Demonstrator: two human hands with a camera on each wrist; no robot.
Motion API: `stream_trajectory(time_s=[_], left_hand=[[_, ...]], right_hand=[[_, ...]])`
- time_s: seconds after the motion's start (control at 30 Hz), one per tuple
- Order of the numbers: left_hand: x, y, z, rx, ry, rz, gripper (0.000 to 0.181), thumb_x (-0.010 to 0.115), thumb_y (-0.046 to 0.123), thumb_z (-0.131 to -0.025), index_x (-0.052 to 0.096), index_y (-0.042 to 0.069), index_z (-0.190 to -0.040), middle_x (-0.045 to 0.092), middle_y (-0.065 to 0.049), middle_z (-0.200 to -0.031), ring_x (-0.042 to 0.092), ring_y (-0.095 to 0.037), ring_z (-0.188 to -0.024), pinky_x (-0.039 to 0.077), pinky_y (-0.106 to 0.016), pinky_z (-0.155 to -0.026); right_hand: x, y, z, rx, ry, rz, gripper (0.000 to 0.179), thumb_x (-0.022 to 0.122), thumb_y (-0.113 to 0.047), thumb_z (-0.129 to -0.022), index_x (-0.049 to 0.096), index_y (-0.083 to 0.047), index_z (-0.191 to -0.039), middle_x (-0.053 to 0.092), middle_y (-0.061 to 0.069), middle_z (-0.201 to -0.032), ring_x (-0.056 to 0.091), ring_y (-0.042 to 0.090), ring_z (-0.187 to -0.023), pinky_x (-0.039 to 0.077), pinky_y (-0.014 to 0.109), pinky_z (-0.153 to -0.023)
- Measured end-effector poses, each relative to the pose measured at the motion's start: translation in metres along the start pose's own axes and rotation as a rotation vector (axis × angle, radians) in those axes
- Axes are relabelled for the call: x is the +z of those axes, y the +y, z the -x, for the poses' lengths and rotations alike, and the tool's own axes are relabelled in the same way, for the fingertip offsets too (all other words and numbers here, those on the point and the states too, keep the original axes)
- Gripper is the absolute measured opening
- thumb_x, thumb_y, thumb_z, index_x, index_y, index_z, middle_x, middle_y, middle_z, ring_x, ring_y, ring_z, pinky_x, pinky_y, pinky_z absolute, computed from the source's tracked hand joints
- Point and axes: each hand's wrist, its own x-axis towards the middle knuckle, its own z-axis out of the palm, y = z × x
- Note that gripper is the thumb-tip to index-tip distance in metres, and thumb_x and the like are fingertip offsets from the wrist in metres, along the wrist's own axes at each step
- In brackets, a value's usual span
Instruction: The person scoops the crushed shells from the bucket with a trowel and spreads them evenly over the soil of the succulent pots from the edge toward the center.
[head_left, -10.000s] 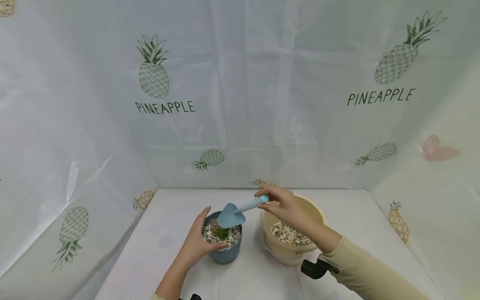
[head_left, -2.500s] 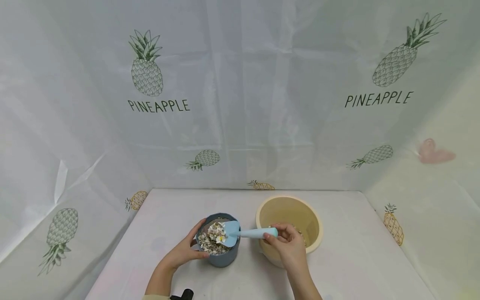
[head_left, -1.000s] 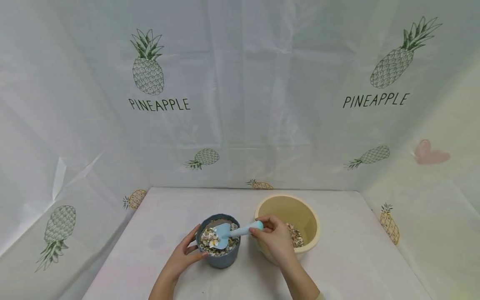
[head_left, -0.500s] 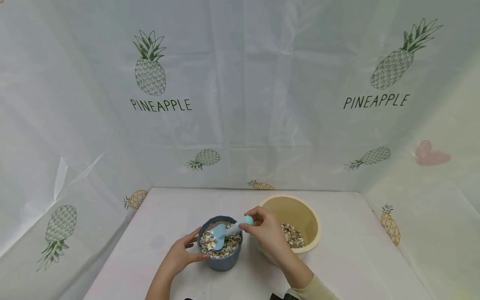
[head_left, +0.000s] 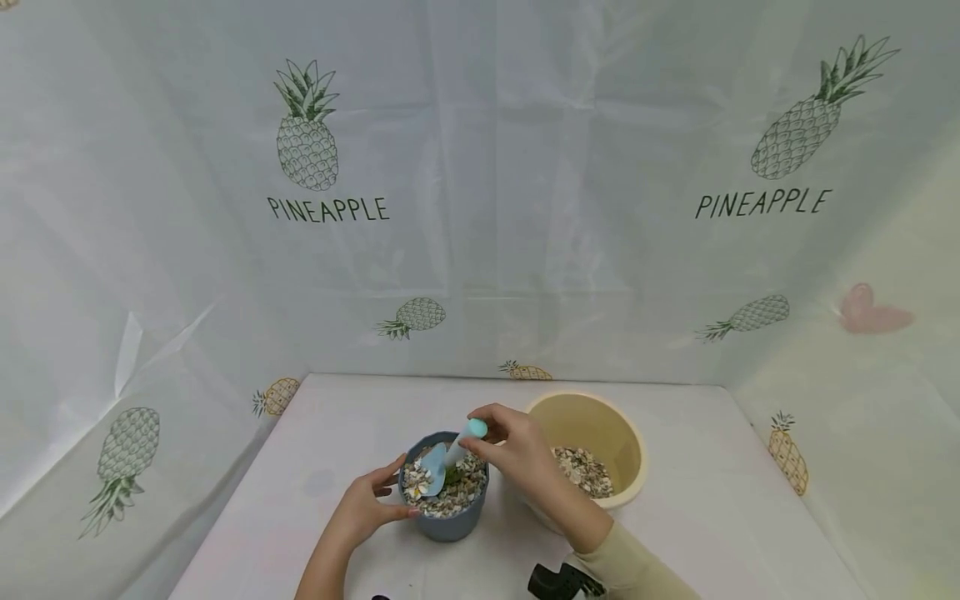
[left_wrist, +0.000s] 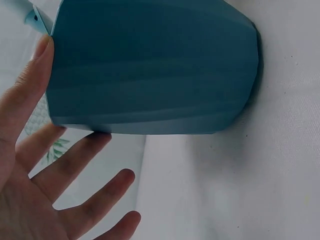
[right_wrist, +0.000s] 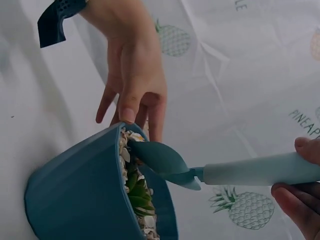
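My right hand (head_left: 517, 446) pinches the handle of a light blue garden trowel (right_wrist: 255, 170). The trowel is tilted, its handle raised, and its blade (head_left: 435, 468) points down into the blue plant pot (head_left: 450, 527) at the left-hand side. Gravel (head_left: 457, 497) covers the pot's top, and green succulent leaves (right_wrist: 139, 195) stick out of it beside the blade. My left hand (head_left: 362, 510) steadies the pot from its left: the thumb lies on the near rim and fingertips touch the far side. In the left wrist view two lower fingers (left_wrist: 102, 205) stand free of the pot wall.
A larger cream-coloured tub (head_left: 636, 475) stands right of the pot, partly behind my right forearm, with gravel (head_left: 583, 472) at its bottom. The white table (head_left: 360, 408) ends at a hanging sheet (head_left: 510, 208) printed with pineapples.
Ten seconds ago the trowel was above the pot. Later it lay level there, bearing gravel. Since then its handle has risen and swung left, the blade tipping down; green leaves show beside it.
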Motion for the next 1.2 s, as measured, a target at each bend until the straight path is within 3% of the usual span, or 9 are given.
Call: stream_trajectory(time_s=[0.2, 0.47, 0.87, 1.2], left_hand=[[0.000, -0.001, 0.001, -0.003, 0.008, -0.002, 0.091, 0.093, 0.025, -0.062, 0.052, 0.011, -0.142, 0.061, -0.022, -0.125, 0.058, -0.045, -0.109, 0.052, -0.055, -0.084], [0.002, -0.003, 0.000, 0.001, 0.006, 0.004, 0.092, 0.092, 0.026, -0.062, 0.051, 0.012, -0.143, 0.061, -0.022, -0.125, 0.057, -0.046, -0.110, 0.052, -0.054, -0.084], [0.003, -0.004, 0.001, 0.004, 0.007, 0.015, 0.092, 0.092, 0.026, -0.063, 0.051, 0.012, -0.144, 0.060, -0.024, -0.126, 0.058, -0.045, -0.109, 0.052, -0.054, -0.084], [0.004, -0.004, 0.003, 0.007, 0.009, 0.027, 0.092, 0.091, 0.026, -0.063, 0.050, 0.012, -0.144, 0.059, -0.025, -0.127, 0.059, -0.045, -0.108, 0.053, -0.053, -0.084]], right_hand=[[0.001, 0.001, -0.011, -0.093, -0.004, 0.093, 0.027, 0.078, -0.010, -0.083, 0.069, -0.003, -0.108, 0.069, 0.001, -0.089, 0.066, 0.010, -0.073, 0.055, 0.020, -0.063], [0.002, -0.001, -0.019, -0.119, -0.001, 0.129, 0.028, 0.077, -0.010, -0.084, 0.069, -0.003, -0.109, 0.069, 0.004, -0.092, 0.067, 0.012, -0.074, 0.054, 0.019, -0.064], [0.003, -0.002, -0.031, -0.109, -0.011, 0.140, 0.029, 0.076, -0.013, -0.086, 0.069, -0.001, -0.112, 0.069, 0.006, -0.095, 0.067, 0.011, -0.077, 0.054, 0.018, -0.065], [0.003, 0.002, -0.037, -0.039, 0.014, 0.154, 0.032, 0.075, -0.017, -0.087, 0.069, -0.002, -0.114, 0.068, 0.004, -0.092, 0.065, 0.012, -0.074, 0.053, 0.020, -0.062]])
